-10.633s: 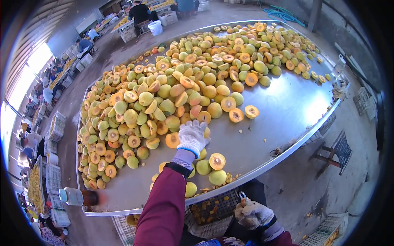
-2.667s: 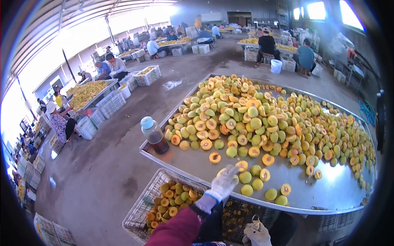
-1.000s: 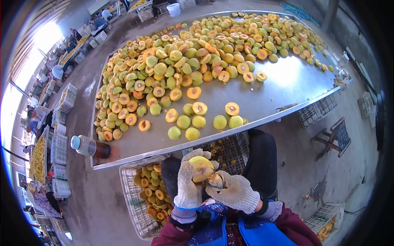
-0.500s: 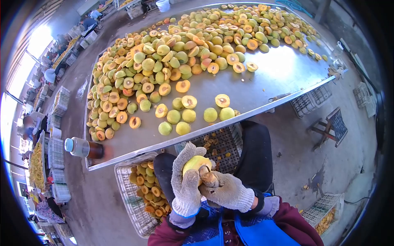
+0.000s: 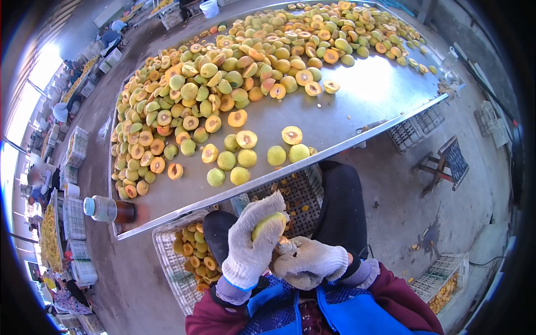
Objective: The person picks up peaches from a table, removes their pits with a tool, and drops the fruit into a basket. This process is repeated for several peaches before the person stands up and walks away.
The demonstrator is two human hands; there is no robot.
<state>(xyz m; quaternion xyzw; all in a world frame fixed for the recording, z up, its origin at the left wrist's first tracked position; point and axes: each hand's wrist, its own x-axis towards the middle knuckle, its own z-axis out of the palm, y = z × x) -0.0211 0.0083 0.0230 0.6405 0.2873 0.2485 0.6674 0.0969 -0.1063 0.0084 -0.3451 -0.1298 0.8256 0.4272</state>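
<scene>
My gloved left hand (image 5: 251, 243) is wrapped round a yellow-green fruit half (image 5: 269, 225), of which only part shows between thumb and fingers. Against its lower right side is my gloved right hand (image 5: 310, 262), closed on a small tool (image 5: 285, 245) whose tip is hidden at the fruit. Both hands are above my lap, in front of the metal table (image 5: 335, 146). On the table lies a large pile of halved fruit (image 5: 223, 72), and a few loose halves (image 5: 245, 158) rest near its front edge, some cut side up.
A crate of fruit halves (image 5: 162, 237) stands left of my legs, a dark crate with scraps (image 5: 315, 192) between them. A bottle of brown liquid (image 5: 109, 210) lies toward the table's left corner. At right are a stool (image 5: 453, 162) and another crate (image 5: 446, 268). People work at far-left tables.
My left hand has turned the fruit, so its cut face no longer shows, and its fingers cover more of it. The right hand has rolled over slightly beside it. The view has shifted a little.
</scene>
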